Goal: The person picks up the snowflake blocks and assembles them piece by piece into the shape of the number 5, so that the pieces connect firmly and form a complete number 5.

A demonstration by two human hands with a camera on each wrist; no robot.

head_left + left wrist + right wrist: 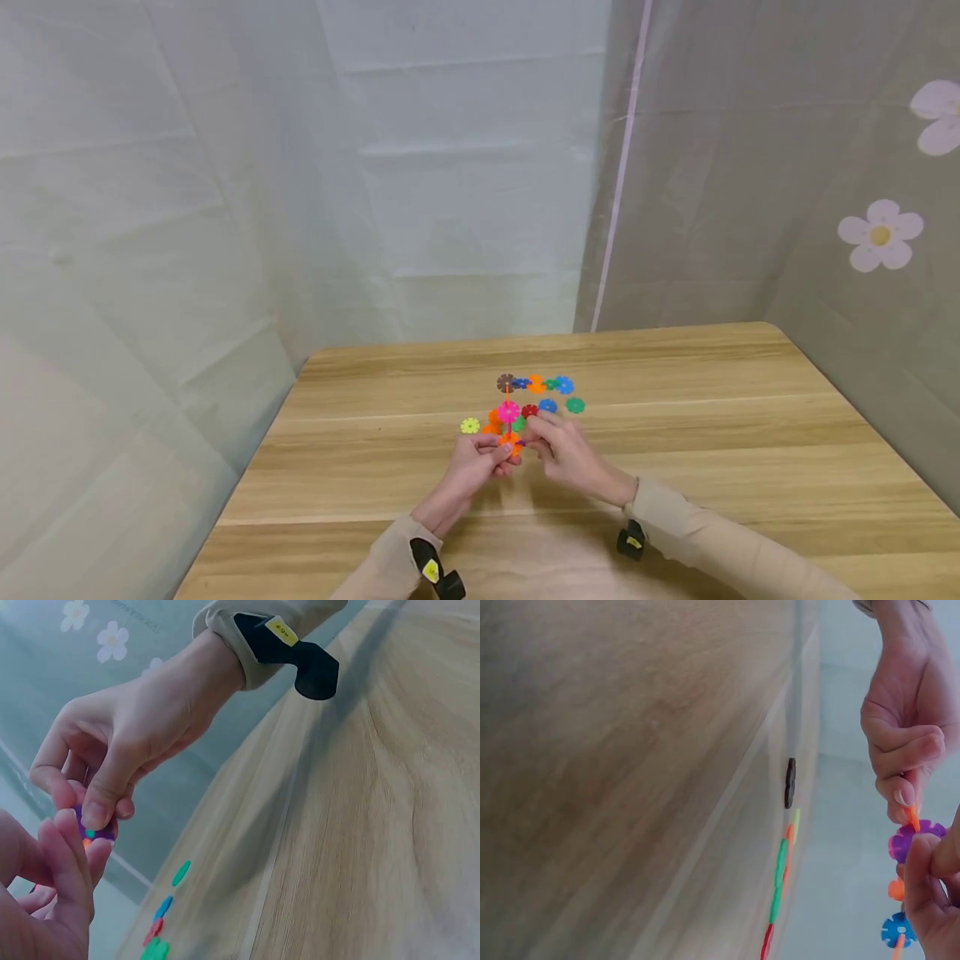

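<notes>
- Yellow disc (470, 426) lies alone on the table (375, 467), left of the hands; a sweeping left wrist could knock it toward the edge.
- Left hand (480, 462) has fingers curled, pinching the lower end of the cluster (508, 425) of interlocked discs, held upright just above the table. The grip sits on an orange disc (512, 444), so the tall end could sway or snap off if pressed sideways.
- Right hand (564, 450) pinches a purple disc (907, 838) between thumb and forefinger, touching the cluster. If its slot meets the orange piece off-line, it may slip out or pop neighbouring discs loose.
- Loose discs (555, 396) lie beyond the hands, near the cluster. A dropped piece could scatter them, and a round one might roll away.
</notes>
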